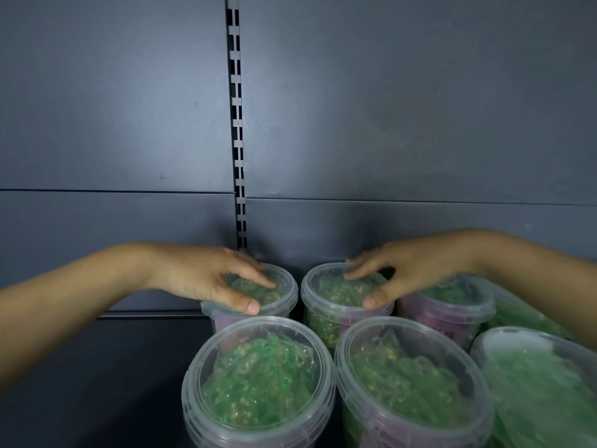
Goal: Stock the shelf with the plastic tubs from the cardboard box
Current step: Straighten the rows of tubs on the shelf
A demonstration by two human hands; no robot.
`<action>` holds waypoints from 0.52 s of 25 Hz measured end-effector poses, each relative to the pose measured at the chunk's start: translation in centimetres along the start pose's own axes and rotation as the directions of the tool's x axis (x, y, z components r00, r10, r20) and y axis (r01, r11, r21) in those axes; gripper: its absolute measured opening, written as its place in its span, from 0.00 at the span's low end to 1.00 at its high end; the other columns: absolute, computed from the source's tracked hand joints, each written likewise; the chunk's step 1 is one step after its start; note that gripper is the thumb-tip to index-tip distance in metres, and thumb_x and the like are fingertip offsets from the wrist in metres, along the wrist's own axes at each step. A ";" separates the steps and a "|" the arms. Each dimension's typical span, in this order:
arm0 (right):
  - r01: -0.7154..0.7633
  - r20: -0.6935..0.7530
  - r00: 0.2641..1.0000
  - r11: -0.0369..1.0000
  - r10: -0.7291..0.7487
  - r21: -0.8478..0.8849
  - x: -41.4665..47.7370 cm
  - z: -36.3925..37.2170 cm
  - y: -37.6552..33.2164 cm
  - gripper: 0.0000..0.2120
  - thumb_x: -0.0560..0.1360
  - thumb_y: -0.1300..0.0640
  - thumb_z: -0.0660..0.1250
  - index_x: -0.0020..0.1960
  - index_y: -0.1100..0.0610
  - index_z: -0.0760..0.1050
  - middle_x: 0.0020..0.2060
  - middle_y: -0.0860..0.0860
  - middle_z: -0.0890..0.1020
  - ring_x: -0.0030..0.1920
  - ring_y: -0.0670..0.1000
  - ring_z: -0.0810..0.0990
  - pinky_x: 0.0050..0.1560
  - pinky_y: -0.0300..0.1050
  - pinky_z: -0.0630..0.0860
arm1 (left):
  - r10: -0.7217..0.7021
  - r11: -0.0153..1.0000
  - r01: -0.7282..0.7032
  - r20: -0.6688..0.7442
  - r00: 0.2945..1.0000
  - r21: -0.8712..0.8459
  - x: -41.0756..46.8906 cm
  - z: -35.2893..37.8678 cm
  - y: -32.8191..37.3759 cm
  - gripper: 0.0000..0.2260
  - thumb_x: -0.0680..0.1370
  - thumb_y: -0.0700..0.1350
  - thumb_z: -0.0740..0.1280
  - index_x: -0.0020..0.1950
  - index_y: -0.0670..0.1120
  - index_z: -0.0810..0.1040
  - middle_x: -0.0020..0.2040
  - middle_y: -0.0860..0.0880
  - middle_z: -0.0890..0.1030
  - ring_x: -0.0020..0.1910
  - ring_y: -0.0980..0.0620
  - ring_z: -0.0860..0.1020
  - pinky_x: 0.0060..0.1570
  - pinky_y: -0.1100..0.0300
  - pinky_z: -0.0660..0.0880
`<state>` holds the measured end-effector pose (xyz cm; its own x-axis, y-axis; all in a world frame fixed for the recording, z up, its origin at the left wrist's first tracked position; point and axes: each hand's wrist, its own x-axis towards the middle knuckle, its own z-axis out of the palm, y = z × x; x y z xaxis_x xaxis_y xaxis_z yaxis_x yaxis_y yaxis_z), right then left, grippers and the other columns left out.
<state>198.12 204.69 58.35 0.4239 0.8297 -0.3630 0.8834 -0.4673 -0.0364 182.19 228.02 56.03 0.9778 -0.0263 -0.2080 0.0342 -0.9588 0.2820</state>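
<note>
- Dim overall, cool blue-grey cast.
- Soft bright patch on back panel (181, 101), upper left-centre; darker twd corners.
- Deep shadow on shelf floor (97, 383), lower left.
- Wide-angle bend at edges; blur on near tub (549, 399), btm right.

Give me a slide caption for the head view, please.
Left hand rests on the left back tub, right hand on the middle back tub.

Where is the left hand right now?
In the head view, left of centre, the left hand rests on the back-left tub, on its lid, below the slotted upright.
</note>
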 end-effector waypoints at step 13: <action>-0.048 -0.294 0.956 0.997 0.026 -0.068 0.3 1.6 -1.8 0.39 0.67 0.26 0.49 0.61 0.53 0.77 0.60 0.51 0.79 0.61 0.51 0.76 0.65 0.48 0.70 | 0.039 0.995 -0.047 -0.084 0.996 -0.092 -0.7 0.1 -0.3 0.34 0.58 0.77 0.57 0.61 0.66 0.73 0.67 0.64 0.71 0.67 0.67 0.67 0.58 0.79 0.61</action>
<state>196.28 205.29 56.78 0.4870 0.8702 -0.0743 0.8734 -0.4850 0.0441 181.47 228.28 55.99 0.9923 -0.0402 -0.1171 0.0069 -0.9263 0.3767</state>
